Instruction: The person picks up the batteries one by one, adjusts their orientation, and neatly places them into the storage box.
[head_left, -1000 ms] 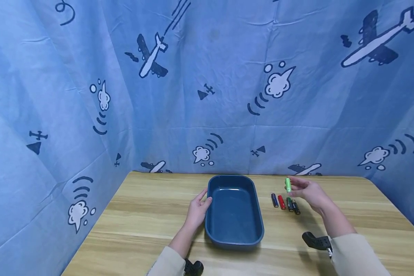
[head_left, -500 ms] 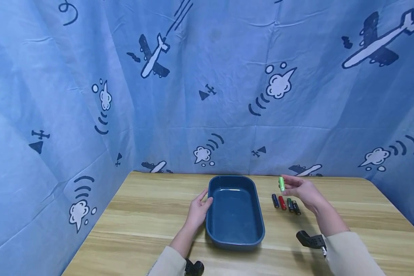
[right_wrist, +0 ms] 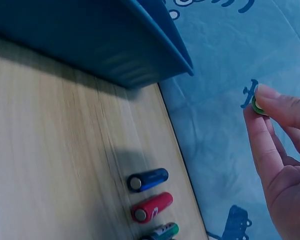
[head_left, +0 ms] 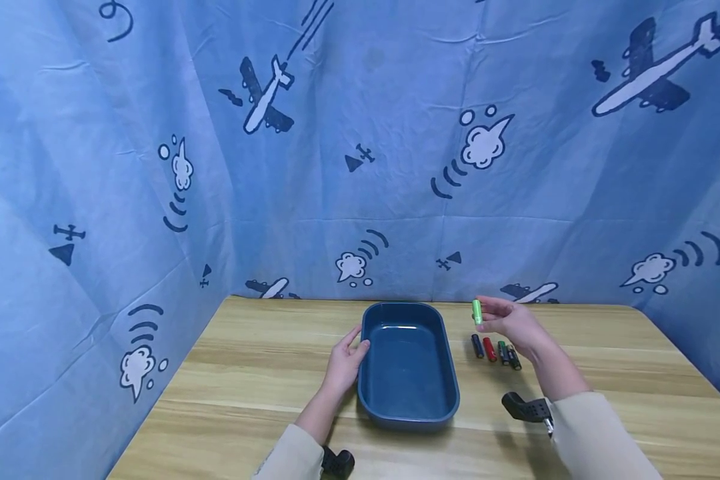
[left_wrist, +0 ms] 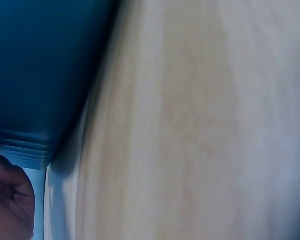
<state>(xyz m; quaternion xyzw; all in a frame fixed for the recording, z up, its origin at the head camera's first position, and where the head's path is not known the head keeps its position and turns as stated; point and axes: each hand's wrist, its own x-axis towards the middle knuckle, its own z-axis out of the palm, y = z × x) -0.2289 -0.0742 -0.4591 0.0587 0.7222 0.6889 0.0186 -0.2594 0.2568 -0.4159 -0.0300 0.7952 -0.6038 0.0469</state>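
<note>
Seen from the head camera, the blue tub (head_left: 408, 367) lies at 8 o'clock from the green battery (head_left: 477, 312), near it but apart. The battery stands almost upright off the worktop (head_left: 264, 360), its long axis close to 12–6 with the top leaning a touch toward 11. The tub's long axis also runs roughly 12–6. The right hand (head_left: 514, 323) is the one at the battery; the left hand (head_left: 344, 365) is at the tub's 9 o'clock wall.

The right hand pinches the battery between thumb and fingertips, nearly closed at the tips while the palm stays hollow; the right wrist view shows just one end of the battery poking out of that pinch. The left hand grips the tub's side, thumb on the rim and fingers against the outer wall.

Toward 5 to 6 o'clock from the held battery, four more lie in a row on the worktop: the blue battery (head_left: 477, 346), the red battery (head_left: 489, 349), the dark green-ended battery (head_left: 503, 353) and the black battery (head_left: 514, 358).
</note>
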